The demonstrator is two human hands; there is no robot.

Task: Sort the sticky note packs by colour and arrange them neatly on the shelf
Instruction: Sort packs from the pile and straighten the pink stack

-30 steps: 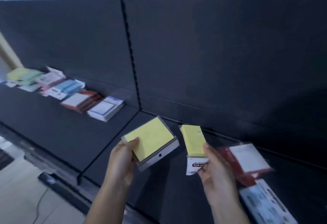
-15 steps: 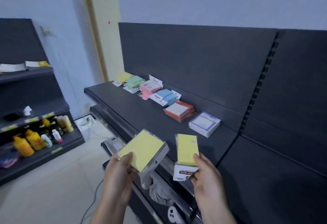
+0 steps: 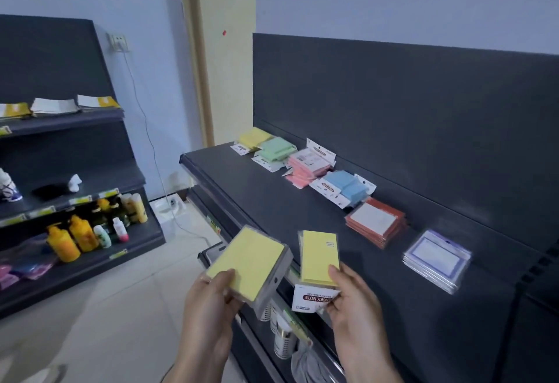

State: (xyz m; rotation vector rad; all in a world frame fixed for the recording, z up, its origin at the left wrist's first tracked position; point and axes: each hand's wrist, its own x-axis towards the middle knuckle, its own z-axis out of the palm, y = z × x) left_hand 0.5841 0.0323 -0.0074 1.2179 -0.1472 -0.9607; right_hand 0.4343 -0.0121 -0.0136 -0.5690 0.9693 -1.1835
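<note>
A dark shelf (image 3: 272, 210) carries six piles in a row along its back panel: yellow packs (image 3: 254, 137), green packs (image 3: 276, 149), pink packs (image 3: 308, 167), blue packs (image 3: 348, 184), red-edged packs (image 3: 375, 223) and purple-edged packs (image 3: 435, 257).

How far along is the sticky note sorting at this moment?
Done: yellow pile, green pile, pink pile, blue pile, red pile and purple pile lie in a row along the back of the shelf. In hand: the left hand holds a thick yellow pack, the right hand pinches a thin yellow pack. Left: both probably go to the yellow pile.
</note>
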